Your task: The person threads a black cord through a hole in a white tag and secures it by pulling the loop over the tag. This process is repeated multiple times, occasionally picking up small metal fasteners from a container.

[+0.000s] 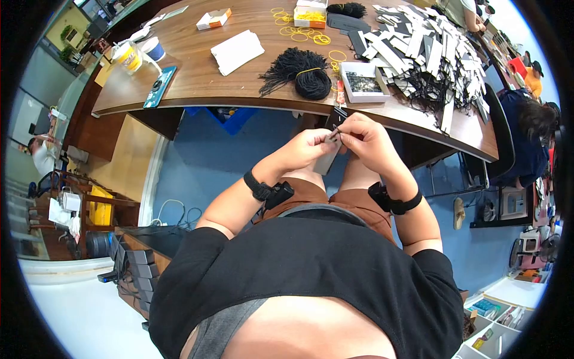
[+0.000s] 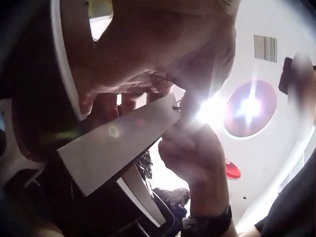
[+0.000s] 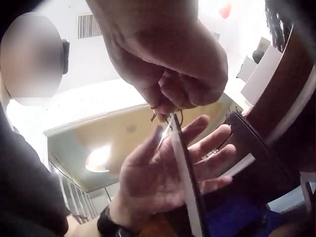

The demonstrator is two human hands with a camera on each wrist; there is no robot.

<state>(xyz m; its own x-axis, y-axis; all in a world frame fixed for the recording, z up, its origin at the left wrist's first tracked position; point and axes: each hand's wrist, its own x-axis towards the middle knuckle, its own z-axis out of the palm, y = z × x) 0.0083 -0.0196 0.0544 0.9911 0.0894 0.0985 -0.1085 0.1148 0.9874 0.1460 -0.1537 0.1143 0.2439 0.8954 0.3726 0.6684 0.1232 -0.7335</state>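
Workroom with curved wooden worktop; far side carried black cord bundle and heap of tags. Near, over the lap: grey card, resting against the left hand, fingers spread. Right hand fingers pinched cord at the card's top edge. Judged best done with card held steady.

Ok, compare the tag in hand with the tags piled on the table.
The held tag is single, gripped by the left hand; the piled tags lie loose. The right hand pinches a string at the held tag's top; the piled tags trail black strings. Both are slim rectangles.
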